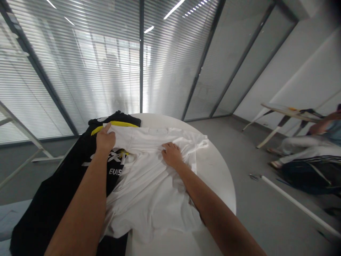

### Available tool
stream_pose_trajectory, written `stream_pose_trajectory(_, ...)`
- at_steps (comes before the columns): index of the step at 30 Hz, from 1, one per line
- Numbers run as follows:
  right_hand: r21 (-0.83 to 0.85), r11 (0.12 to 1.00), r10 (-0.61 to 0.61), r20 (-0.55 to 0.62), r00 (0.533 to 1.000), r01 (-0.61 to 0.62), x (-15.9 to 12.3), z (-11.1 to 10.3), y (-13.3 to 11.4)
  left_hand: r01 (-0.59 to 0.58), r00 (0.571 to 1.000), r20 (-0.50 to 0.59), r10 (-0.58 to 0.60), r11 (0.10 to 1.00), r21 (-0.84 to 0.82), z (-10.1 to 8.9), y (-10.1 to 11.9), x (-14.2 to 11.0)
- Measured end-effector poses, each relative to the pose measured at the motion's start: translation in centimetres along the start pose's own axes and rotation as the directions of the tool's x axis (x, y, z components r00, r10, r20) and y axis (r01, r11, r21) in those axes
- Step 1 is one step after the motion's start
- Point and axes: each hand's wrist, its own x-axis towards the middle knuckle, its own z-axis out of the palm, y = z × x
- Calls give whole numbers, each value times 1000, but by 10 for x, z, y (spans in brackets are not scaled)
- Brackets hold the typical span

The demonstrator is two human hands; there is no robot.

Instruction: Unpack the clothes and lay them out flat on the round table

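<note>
A white T-shirt (157, 192) lies spread but wrinkled over a round white table (217, 170), its collar at the far side. My left hand (105, 139) is closed on the end of the shirt's left sleeve, thumb and fingers pinching the cloth. On the upper chest of the shirt rests my right hand (172, 155), fingers apart and lightly bent against the fabric. Under the shirt's left part is a black garment (61, 181) with white lettering and a yellow band (125, 124); it hangs over the table's left edge.
Glass partitions with blinds (112, 71) stand behind the table. At right, a person (298, 145) sits near a small table (287, 112), with a dark bag (306, 174) on the floor. A white pole (293, 201) lies on the floor, and a white metal frame (25, 131) stands at left.
</note>
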Motion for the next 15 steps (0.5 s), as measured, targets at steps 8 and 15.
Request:
stream_pose_trajectory(8, 10, 1000, -8, -12, 1000, 8, 0, 1, 0, 123, 990, 57, -129, 988, 98, -1, 0, -1)
stream_pose_trajectory(15, 14, 1000, 2, 7, 1000, -2, 0, 1, 0, 258, 960, 68, -272, 953, 160, -8, -3, 1)
